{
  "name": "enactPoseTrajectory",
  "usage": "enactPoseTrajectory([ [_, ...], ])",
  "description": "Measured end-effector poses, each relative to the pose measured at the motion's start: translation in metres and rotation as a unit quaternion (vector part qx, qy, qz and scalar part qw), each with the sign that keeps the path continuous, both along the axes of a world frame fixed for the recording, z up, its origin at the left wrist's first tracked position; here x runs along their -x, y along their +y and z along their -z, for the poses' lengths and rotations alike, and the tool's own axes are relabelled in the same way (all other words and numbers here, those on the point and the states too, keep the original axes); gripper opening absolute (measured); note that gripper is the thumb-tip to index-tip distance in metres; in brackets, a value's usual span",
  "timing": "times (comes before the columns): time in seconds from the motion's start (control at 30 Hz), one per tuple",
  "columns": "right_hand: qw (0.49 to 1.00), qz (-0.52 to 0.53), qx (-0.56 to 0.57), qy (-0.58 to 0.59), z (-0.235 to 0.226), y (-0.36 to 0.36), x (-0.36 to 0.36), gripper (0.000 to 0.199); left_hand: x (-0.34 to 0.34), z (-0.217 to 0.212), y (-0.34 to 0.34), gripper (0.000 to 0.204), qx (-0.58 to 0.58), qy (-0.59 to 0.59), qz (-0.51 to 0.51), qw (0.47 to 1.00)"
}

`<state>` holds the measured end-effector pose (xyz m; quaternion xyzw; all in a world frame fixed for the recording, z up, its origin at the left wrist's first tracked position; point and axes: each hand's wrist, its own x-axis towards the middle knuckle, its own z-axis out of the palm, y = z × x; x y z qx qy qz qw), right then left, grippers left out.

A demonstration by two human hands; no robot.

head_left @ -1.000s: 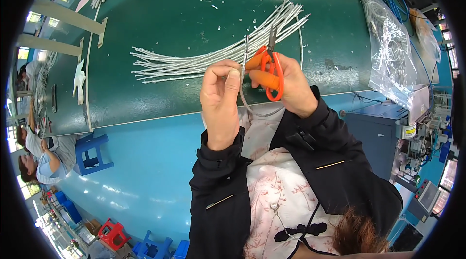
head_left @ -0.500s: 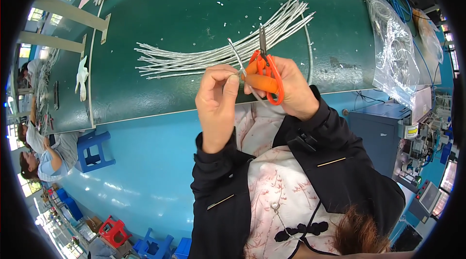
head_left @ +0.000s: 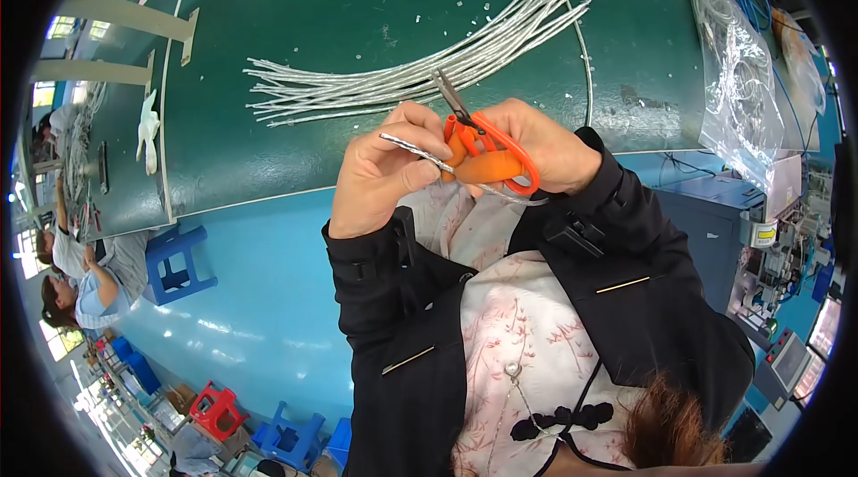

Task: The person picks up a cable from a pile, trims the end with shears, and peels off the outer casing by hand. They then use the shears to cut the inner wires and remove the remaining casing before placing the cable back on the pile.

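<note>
Both hands raised at the near edge of the worktop, about midway along it. Left hand: grip pressed together, thumb and fingertips pinching a thin cable. Cable held off the surface; its silvery, twisted-looking end sticks out up and left past the left thumb. The other way it runs under the orange-covered fingers of the right hand and on toward the right sleeve.

Right grip wrapped on scissors, red handles, dark blades. Blades tilt up and left toward the bundle, apart from the held cable end. Cannot tell whether the right fingers also pinch the cable.

Beyond the hands, a loose bundle of silvery cables lies on the green surface, bowed, left ends toward the worktop's left edge, right ends fanned and farther from the near edge. Single cable just right of the fan, running down toward the near edge. Small pale scraps scattered past the bundle. Clear plastic bag at the right end, coiled cable inside, its lower corner overhanging the near edge. White glove just outside the left edge.
</note>
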<state>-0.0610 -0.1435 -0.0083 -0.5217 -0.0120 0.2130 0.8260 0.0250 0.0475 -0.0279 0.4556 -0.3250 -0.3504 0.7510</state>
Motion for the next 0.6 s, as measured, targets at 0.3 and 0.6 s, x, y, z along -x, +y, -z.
enactPoseTrajectory([
  [0.3, 1.0, -0.01, 0.026, -0.013, -0.004, 0.002, -0.002, 0.02, 0.004, -0.001, -0.002, 0.01, -0.019, 0.02, -0.046, 0.999],
  [0.6, 0.906, 0.198, 0.35, -0.131, -0.007, 0.011, 0.0, 0.023, 0.02, -0.007, -0.018, 0.01, -0.137, -0.138, -0.286, 0.939],
])
